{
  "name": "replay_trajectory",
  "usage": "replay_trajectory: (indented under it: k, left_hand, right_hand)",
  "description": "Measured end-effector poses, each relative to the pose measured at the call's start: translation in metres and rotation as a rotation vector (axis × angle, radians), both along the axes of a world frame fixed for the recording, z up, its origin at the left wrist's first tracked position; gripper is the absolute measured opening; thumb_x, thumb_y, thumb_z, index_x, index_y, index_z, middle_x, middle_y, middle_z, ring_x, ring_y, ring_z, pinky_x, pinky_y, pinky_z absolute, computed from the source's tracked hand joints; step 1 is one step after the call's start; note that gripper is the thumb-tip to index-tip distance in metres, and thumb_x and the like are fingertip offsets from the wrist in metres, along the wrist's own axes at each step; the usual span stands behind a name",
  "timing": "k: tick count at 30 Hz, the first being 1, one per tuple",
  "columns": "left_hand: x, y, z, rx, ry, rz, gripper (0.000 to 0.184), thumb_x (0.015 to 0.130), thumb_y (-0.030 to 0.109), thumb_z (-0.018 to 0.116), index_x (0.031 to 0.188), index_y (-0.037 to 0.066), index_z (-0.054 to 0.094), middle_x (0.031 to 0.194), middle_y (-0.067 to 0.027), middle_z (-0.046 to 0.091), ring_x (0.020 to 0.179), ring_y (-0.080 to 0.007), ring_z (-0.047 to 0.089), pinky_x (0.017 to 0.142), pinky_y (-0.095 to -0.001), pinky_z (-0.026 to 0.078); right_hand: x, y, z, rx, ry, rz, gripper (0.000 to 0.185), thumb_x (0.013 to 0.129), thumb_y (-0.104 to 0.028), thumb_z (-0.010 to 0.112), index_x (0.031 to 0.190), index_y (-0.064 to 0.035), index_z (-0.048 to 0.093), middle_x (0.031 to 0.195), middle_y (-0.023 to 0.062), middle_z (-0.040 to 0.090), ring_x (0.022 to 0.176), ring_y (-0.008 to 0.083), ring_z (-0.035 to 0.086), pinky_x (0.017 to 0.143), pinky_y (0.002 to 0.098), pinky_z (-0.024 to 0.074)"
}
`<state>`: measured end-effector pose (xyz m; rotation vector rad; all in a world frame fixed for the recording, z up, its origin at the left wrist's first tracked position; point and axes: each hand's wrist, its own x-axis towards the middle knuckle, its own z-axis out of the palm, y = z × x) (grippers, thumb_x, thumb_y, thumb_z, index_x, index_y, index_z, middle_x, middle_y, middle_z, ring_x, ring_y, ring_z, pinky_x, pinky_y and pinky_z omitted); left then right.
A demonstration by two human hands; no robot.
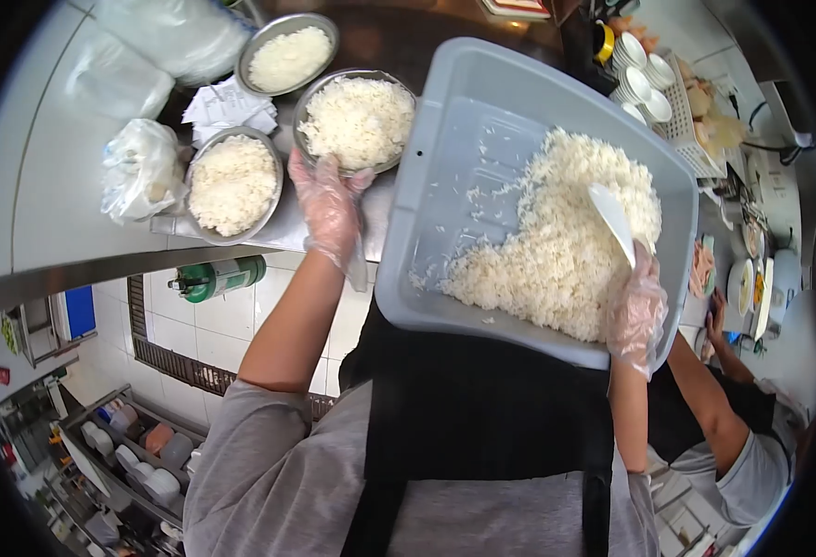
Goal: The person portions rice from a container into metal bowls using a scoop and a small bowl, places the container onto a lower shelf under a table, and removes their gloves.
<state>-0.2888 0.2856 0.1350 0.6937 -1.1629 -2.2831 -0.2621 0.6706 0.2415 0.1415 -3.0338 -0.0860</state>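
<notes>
My left hand (327, 212), in a clear plastic glove, holds the near edge of a round metal bowl (402, 163) heaped with white rice (354, 121). My right hand (638, 311), gloved too, is closed round the handle of a white rice paddle (609, 215). The paddle's blade lies over the pile of cooked rice (543, 246) in a large grey plastic tub (468, 70). That pile fills mostly the right and near part of the tub. Two more rice-filled bowls stand left of the held one: a near bowl (273, 206) and a far bowl (327, 35).
White paper slips (229, 105) and a tied plastic bag (139, 172) lie beside the bowls. Small white cups (635, 84) and a white basket (682, 111) stand behind the tub. A co-worker's arm (705, 395) is at the right. A green cylinder (218, 278) sits below the counter.
</notes>
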Motion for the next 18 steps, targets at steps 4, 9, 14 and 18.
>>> replay_trajectory:
  k: [4, 9, 14, 18]
  left_hand:
    - [0.018, 0.011, -0.006, 0.011, -0.019, -0.045, 0.056, 0.102, 0.018, 0.044, 0.148, 0.015, 0.013, 0.125, -0.0156, 0.045, 0.101, -0.0254, 0.060, 0.075, -0.0355, 0.060]
    - [0.066, 0.032, 0.021, 0.127, -0.286, -0.109, 0.057, 0.102, 0.024, 0.045, 0.149, 0.011, 0.014, 0.113, -0.0121, 0.050, 0.099, -0.0224, 0.060, 0.083, -0.0370, 0.053]
    - [0.079, 0.029, 0.057, -0.598, -0.060, -0.484, 0.049, 0.099, 0.028, 0.050, 0.143, 0.011, 0.036, 0.112, -0.0107, 0.052, 0.109, -0.0223, 0.054, 0.088, -0.0378, 0.048]
    - [0.035, 0.055, 0.138, -1.728, 0.332, -0.726, 0.047, 0.095, 0.022, 0.054, 0.136, 0.002, 0.044, 0.117, -0.0180, 0.056, 0.109, -0.0296, 0.057, 0.093, -0.0395, 0.047]
  right_hand:
    - [0.014, 0.003, -0.003, -0.098, 0.107, -0.005, 0.050, 0.087, 0.003, 0.045, 0.135, -0.0111, 0.044, 0.115, 0.0227, 0.059, 0.088, 0.0401, 0.065, 0.074, 0.0468, 0.0525]
    - [0.023, 0.001, -0.010, -0.113, 0.058, -0.062, 0.050, 0.086, 0.004, 0.046, 0.134, -0.0117, 0.045, 0.111, 0.0227, 0.060, 0.086, 0.0405, 0.064, 0.072, 0.0472, 0.0523]
    - [0.022, 0.029, 0.003, -0.077, 0.138, -0.148, 0.048, 0.088, -0.001, 0.049, 0.134, -0.0122, 0.044, 0.110, 0.0224, 0.060, 0.082, 0.0422, 0.063, 0.070, 0.0476, 0.0519]
    - [0.019, 0.066, 0.027, -0.006, 0.144, -0.284, 0.041, 0.094, -0.010, 0.051, 0.134, -0.0109, 0.044, 0.098, 0.0226, 0.064, 0.084, 0.0401, 0.064, 0.070, 0.0478, 0.0512]
